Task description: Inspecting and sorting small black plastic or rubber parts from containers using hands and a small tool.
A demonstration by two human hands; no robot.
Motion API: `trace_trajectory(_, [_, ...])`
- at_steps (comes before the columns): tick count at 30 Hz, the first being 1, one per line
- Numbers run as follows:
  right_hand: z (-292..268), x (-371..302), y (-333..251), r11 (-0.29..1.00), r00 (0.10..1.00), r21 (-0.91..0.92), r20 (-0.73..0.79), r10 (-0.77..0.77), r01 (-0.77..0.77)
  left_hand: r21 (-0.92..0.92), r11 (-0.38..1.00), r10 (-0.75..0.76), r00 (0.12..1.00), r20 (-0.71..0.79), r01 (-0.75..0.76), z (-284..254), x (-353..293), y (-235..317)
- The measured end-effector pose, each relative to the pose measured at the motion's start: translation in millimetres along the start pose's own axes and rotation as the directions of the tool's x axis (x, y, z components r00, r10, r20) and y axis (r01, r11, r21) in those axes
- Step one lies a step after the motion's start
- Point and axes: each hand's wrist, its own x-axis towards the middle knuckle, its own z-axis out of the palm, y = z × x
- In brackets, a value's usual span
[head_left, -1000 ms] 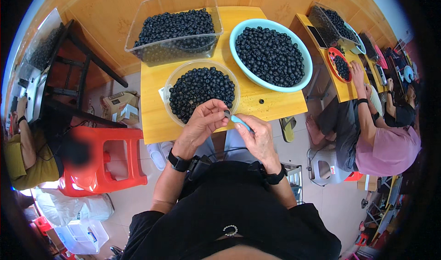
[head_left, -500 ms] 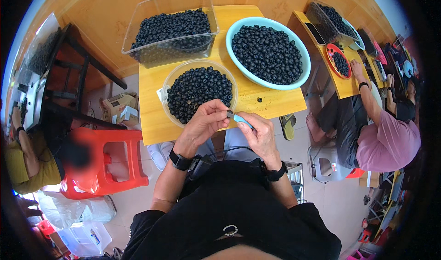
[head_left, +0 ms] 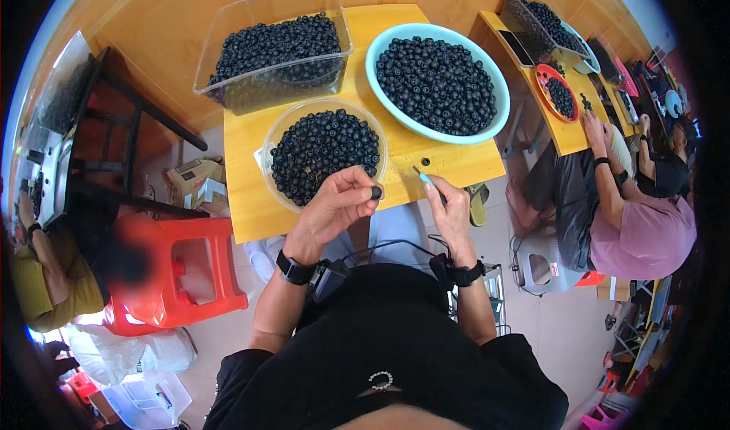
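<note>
My left hand [head_left: 334,203] pinches a small black bead-like piece [head_left: 376,193] between thumb and fingertips, above the table's near edge. My right hand [head_left: 455,215] is closed around a small knife-like tool [head_left: 423,175] with a light blue handle and a thin metal tip; the tip points up and away, apart from the held piece. Just past my left hand stands a round clear tub [head_left: 268,156] of similar black pieces [head_left: 323,152]. One loose black piece [head_left: 425,161] lies on the yellow table [head_left: 304,231] beyond the tool.
At the table's back stand a clear rectangular bin [head_left: 228,88] and a light blue basin [head_left: 498,122], both full of black pieces. A red stool [head_left: 205,236] is to the left. On the right a co-worker [head_left: 642,236] sits by another table with a red plate [head_left: 538,88].
The tool was against the piece in my left hand; now my right hand has drawn it away to the right, tip upward. My left hand still holds the piece.
</note>
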Motion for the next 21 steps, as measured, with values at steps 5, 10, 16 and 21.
trace_trajectory(5, [-2.5, 2.0, -37.5, 0.956, 0.992, 0.277, 0.101, 0.07, -0.096, -0.011, 0.999, -0.034, 0.999, -0.009, 0.034, 0.9, 2.8, -2.5])
trace_trajectory(10, [-2.6, 3.9, -68.8, 0.867, 0.954, 0.465, 0.298, 0.038, -0.179, 0.109, 0.993, -0.042, 0.999, -0.032, 0.045, -5.8, 3.9, -9.5])
trace_trajectory(16, [1.8, 8.2, -71.1, 0.877, 0.905, 0.422, 0.424, 0.032, -0.229, 0.126, 0.979, -0.151, 0.987, -0.062, 0.158, -6.9, -3.0, -7.4])
trace_trajectory(21, [-1.2, 61.3, -29.4, 0.989, 0.969, 0.139, 0.248, 0.019, -0.055, 0.328, 0.942, 0.028, 0.96, -0.278, 0.067, -6.3, -16.0, 6.7])
